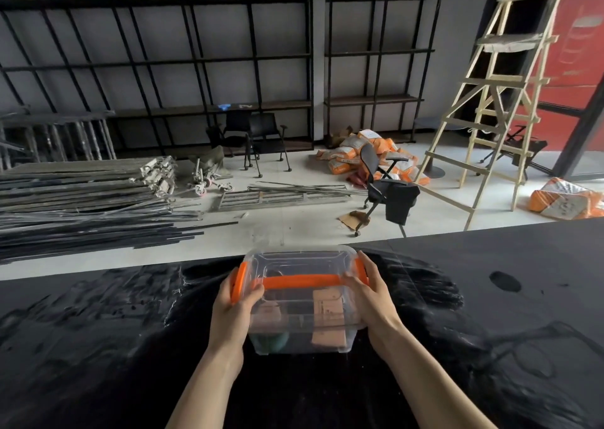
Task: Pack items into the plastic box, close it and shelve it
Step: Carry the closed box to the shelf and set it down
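Observation:
A clear plastic box [300, 330] with a lid on top stands on the black table [98, 347]. An orange handle [300, 281] lies across the lid, and orange latches [237, 281] sit at both ends. Through the walls I see a brown cardboard packet [328, 317] and a dark green round item [273, 342] inside. My left hand [238, 301] grips the left end at the orange latch. My right hand [369, 288] grips the right end, its fingers over the other latch.
Beyond the table's far edge lies a pale floor with stacked metal bars [81, 206], an office chair [389, 186], orange sacks [366, 154] and a wooden ladder [496, 95]. Black shelving [228, 69] lines the back wall.

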{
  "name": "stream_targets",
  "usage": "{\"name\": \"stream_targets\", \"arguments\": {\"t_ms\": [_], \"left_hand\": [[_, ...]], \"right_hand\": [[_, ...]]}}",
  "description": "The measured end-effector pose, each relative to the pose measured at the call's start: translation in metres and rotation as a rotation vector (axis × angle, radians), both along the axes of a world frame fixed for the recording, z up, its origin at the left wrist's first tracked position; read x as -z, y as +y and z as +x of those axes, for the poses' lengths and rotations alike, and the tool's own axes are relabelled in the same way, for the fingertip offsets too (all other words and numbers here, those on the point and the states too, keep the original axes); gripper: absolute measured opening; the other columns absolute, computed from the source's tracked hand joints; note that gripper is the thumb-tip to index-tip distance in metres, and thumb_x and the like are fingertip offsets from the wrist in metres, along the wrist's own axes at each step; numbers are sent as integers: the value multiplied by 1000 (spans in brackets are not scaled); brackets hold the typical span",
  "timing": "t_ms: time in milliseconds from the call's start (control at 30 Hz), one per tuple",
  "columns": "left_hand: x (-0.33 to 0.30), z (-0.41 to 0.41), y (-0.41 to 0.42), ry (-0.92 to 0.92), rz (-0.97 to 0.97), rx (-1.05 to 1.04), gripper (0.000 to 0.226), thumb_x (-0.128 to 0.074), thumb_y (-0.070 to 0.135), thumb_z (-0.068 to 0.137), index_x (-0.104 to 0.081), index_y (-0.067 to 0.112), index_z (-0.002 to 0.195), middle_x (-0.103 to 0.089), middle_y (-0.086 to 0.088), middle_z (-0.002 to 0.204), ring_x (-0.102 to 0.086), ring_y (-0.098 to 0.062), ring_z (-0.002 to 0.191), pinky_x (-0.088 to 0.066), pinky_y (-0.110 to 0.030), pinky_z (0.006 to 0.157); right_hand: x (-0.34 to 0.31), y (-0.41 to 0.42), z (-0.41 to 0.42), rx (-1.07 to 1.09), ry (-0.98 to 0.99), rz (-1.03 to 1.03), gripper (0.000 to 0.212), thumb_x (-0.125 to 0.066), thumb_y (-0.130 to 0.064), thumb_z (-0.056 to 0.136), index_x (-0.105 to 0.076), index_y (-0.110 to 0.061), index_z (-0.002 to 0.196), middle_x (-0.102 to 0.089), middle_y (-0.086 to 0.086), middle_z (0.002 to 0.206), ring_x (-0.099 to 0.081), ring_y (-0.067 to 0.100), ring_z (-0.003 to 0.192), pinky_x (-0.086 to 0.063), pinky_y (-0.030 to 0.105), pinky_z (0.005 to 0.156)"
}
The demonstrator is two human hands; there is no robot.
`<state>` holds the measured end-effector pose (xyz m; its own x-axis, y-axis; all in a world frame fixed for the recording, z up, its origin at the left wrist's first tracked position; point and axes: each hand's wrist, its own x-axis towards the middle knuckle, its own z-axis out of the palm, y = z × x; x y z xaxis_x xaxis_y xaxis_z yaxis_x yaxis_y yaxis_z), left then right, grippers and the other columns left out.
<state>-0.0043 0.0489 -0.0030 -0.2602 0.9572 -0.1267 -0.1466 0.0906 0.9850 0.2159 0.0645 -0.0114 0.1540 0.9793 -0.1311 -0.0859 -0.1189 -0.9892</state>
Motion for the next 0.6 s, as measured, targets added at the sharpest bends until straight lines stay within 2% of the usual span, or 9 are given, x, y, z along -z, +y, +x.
{"name": "stream_targets", "arguments": {"t_ms": [33, 167, 233, 300, 333, 400, 533, 600], "left_hand": [[-6, 7, 3, 5, 9, 29, 49, -74, 17, 86, -62, 32, 131, -74, 9, 118, -71, -8, 103, -50, -30, 91], [-20, 44, 12, 37, 60, 153, 44, -72, 19, 88, -62, 29, 130, -73, 8, 115, -72, 2, 86, -50, -35, 96], [-22, 68, 16, 47, 84, 244, 45, -71, 20, 89, -61, 28, 133, -72, 5, 118, -73, -2, 87, -53, -37, 95], [-24, 94, 18, 47, 106, 341, 44, -70, 19, 90, -60, 26, 133, -72, 3, 118, -74, -8, 89, -57, -27, 81], [-25, 108, 17, 39, 115, 392, 45, -70, 19, 90, -59, 26, 133, -72, 2, 118, -74, -9, 91, -57, -26, 78], [-27, 142, 10, 29, 120, 518, 47, -69, 19, 90, -59, 27, 135, -73, 5, 118, -72, -11, 99, -55, -28, 84], [-27, 212, -23, -10, 125, 763, 47, -67, 18, 91, -57, 25, 136, -71, 10, 115, -67, -7, 103, -50, -31, 90], [-26, 244, -48, -28, 141, 875, 45, -66, 16, 92, -55, 26, 135, -69, 11, 114, -65, -3, 100, -50, -26, 82]], "right_hand": [[-4, 0, 9, 19, -10, 8, 67, -64, -29, 95, -32, -42, 152, -42, -2, 157, -49, 23, 135, -46, 40, 94], [-19, -13, 50, 129, -60, 34, 67, -66, -28, 94, -33, -41, 152, -43, -1, 156, -49, 22, 133, -44, 42, 105], [-25, -27, 72, 211, -92, 44, 67, -65, -27, 94, -33, -38, 152, -44, 0, 155, -50, 22, 132, -46, 41, 103], [-32, -47, 95, 299, -124, 34, 67, -65, -26, 95, -32, -36, 153, -45, 3, 153, -52, 25, 130, -47, 47, 106], [-35, -59, 106, 350, -143, 21, 67, -64, -25, 95, -32, -35, 153, -46, 4, 152, -53, 26, 129, -47, 50, 107], [-44, -92, 130, 481, -153, 4, 67, -64, -24, 96, -32, -35, 153, -48, 3, 147, -54, 26, 126, -50, 49, 105], [-51, -170, 173, 721, -191, -7, 66, -63, -20, 96, -33, -32, 153, -50, -2, 140, -54, 22, 124, -48, 39, 102], [-49, -213, 190, 844, -203, -17, 66, -63, -18, 95, -35, -30, 153, -51, 2, 145, -55, 24, 125, -48, 43, 105]]}}
